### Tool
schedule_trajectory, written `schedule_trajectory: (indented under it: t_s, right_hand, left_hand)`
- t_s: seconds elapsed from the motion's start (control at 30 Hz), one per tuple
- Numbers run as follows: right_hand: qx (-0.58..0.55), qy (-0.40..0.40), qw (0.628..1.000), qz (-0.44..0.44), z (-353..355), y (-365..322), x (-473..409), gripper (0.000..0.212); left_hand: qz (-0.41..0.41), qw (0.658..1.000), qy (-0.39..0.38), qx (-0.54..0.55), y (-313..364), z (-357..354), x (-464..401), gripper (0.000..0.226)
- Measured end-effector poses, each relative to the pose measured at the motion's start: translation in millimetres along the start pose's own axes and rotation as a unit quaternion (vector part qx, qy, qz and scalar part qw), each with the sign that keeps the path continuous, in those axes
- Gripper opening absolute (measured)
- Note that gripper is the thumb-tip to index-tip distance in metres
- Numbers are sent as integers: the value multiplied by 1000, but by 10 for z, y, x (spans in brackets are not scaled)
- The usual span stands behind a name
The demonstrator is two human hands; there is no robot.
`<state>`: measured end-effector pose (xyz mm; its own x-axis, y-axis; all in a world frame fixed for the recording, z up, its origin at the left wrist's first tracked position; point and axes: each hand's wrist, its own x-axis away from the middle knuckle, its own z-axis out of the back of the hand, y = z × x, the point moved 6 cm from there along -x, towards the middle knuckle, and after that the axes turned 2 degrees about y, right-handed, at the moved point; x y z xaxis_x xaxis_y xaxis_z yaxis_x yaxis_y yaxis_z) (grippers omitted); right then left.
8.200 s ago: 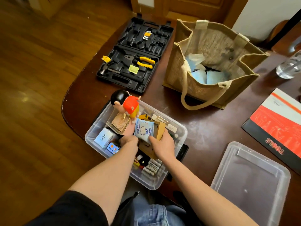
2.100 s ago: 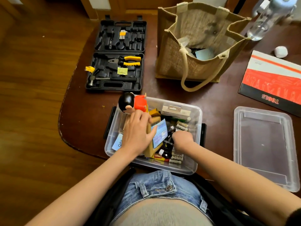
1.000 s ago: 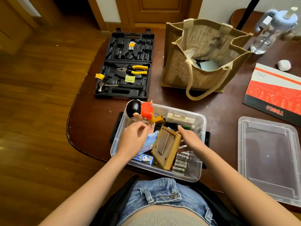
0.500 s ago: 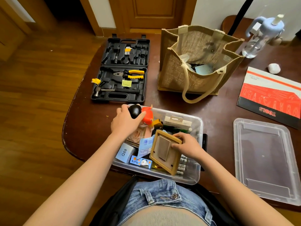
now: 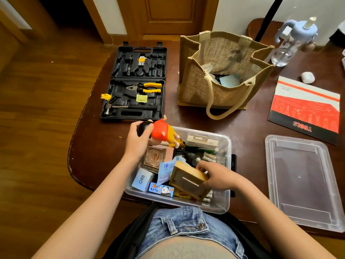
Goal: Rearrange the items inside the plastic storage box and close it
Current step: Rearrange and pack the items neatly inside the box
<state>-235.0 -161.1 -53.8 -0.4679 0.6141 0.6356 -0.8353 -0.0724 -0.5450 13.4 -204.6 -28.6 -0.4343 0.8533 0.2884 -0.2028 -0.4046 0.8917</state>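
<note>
Open, cluttered clear storage box (image 5: 222,203); lid (image 5: 302,182) flat alongside, apart.

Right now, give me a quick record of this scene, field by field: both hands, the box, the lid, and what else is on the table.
left hand: grips the toy figure by its black head, over the box's far-left corner
right hand: holds the wooden frame, tilted, over the box
storage box: clear plastic, open, packed with small boxes and batteries
lid: off, flat on the table right of the box
table: also bears an open tool case, jute bag, red booklet and water bottle
</note>
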Motion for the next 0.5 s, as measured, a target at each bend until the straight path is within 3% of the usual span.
schedule_trajectory:
  t_s: [0.07,0.2,0.3,0.5]
  right_hand:
    - [-22,-39,999,27,-54,-46,60,38]
    - [-106,-77,989,66,-100,-177,98,21]
    - [-151,-60,986,43,-91,-173,47,12]
    - [-262,-29,964,-46,-117,-26,-9,17]
  left_hand:
    - [8,1000,3,14,-35,95,23,31]
    - [10,999,15,36,-100,259,73,24]
    - [13,998,24,48,-151,333,121,24]
    - [-14,999,34,38,-220,430,186,18]
